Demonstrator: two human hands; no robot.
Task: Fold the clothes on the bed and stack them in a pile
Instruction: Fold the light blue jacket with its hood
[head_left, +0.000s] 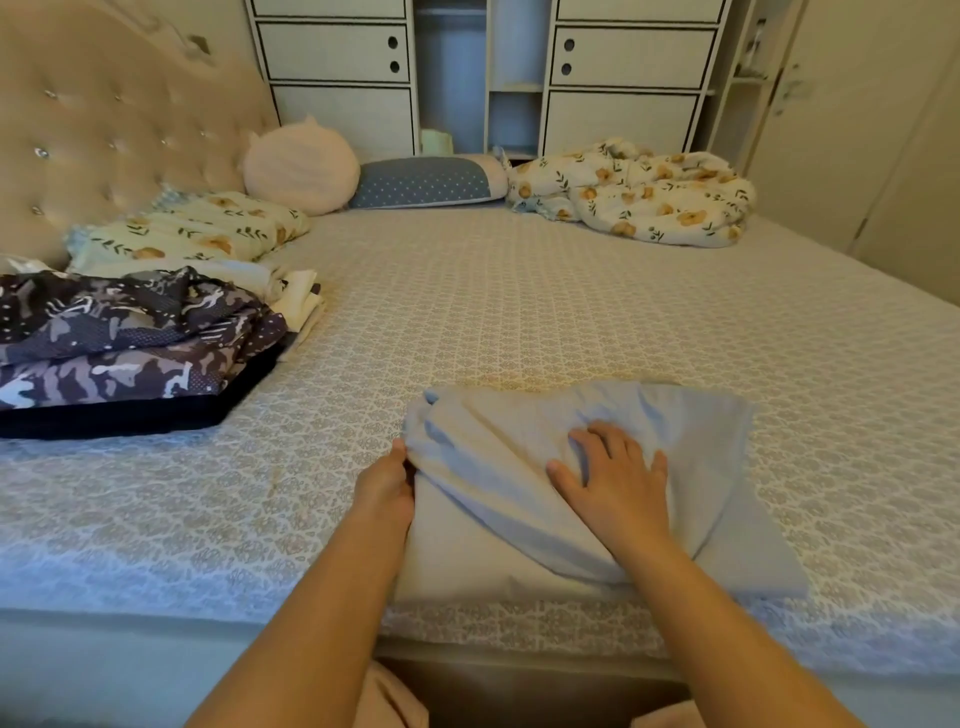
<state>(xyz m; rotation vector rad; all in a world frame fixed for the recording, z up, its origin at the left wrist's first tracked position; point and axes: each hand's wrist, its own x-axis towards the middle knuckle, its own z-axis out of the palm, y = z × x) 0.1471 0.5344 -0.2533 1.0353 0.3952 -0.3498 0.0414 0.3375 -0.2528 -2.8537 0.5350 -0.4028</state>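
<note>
A pale blue cloth (675, 431) lies partly folded on the bed (519, 301) near its front edge. My left hand (385, 483) grips the cloth's left edge, fingers tucked under a fold. My right hand (610, 475) presses flat on top of the cloth with fingers spread. At the left a pile of folded clothes (130, 343) sits on the bed, with a dark purple patterned garment on top and white pieces behind it.
A floral pillow (197, 228), a round pink cushion (301, 166) and a blue dotted pillow (426, 182) line the headboard side. A crumpled floral blanket (634, 192) lies at the far right. White drawers stand behind the bed.
</note>
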